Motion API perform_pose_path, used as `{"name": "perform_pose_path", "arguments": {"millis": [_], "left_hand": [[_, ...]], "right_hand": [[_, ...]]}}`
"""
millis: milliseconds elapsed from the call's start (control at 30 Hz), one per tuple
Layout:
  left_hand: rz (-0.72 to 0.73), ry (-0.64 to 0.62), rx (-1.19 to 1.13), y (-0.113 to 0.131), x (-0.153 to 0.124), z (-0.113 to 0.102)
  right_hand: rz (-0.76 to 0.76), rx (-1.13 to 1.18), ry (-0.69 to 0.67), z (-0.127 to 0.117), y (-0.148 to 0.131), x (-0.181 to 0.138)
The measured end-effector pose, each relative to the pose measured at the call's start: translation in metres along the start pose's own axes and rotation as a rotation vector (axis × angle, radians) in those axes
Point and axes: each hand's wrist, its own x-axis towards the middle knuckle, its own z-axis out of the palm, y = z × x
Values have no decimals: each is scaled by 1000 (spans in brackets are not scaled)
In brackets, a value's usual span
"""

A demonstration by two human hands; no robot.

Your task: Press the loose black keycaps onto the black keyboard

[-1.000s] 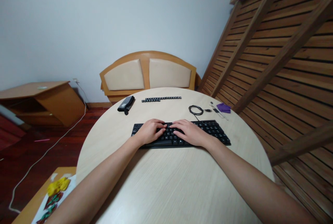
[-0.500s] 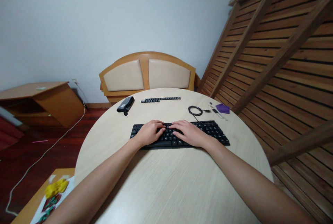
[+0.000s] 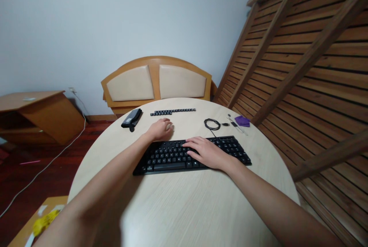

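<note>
A black keyboard [image 3: 169, 160] lies on the round pale wooden table [image 3: 178, 201], turned slightly, its left end closer to me. Spread and lightly bent, the fingers of my right hand [image 3: 208, 152] rest on its right-middle keys. My left hand [image 3: 161, 129] is past the keyboard's far edge, above the tabletop, with fingers curled together; whatever they may hold is hidden. Just beyond it, small black keycaps [image 3: 161, 113] stand in two neat rows, the back row longer.
A coiled black USB cable [image 3: 212, 124] lies behind the keyboard. To its right are a purple cloth [image 3: 242, 121] and a thin pale tool [image 3: 240, 129]. At the far left sits a folded dark pouch [image 3: 132, 118]. Wooden slats [image 3: 310, 74] lean at the right.
My left hand has left the keyboard and moved forward toward the keycap rows. The keyboard's left end has shifted toward me. My right hand stays on the keys. The view has turned slightly right.
</note>
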Motion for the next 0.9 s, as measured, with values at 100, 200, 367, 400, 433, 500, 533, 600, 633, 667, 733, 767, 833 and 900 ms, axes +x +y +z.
{"name": "perform_pose_path", "arguments": {"millis": [100, 200, 367, 400, 433, 500, 533, 600, 633, 667, 733, 767, 833, 900], "left_hand": [[-7, -5, 56, -14, 21, 7], [-2, -21, 98, -24, 40, 15], [-21, -28, 143, -34, 65, 27], [-25, -27, 149, -34, 68, 29], [-30, -27, 154, -35, 72, 31], [-34, -27, 163, -34, 76, 35], [-34, -26, 166, -33, 77, 36], [-28, -21, 169, -30, 78, 38], [-22, -17, 169, -28, 78, 39], [-16, -12, 168, -26, 77, 38], [-2, -8, 163, -23, 75, 37], [3, -9, 159, -21, 74, 36], [11, -20, 148, -18, 70, 33], [18, -36, 136, -14, 64, 29]], "right_hand": [[5, -15, -8, -1, 0, 0], [14, -20, -18, -2, -1, -1], [29, -3, -20, -3, -1, -1], [29, 0, -16, -3, -1, -1], [30, 0, -14, -3, -1, -1], [32, -7, -18, -3, -2, -1], [32, -11, -21, -3, -2, -1], [32, -13, -26, -4, -2, -1], [31, -10, -25, -4, -2, -1], [29, -6, -23, -4, -2, -1], [28, 4, -19, -4, -1, -1], [27, 9, -19, -4, -1, -1], [28, 18, -20, -4, -1, -1], [27, 26, -22, -4, -1, 0]]}}
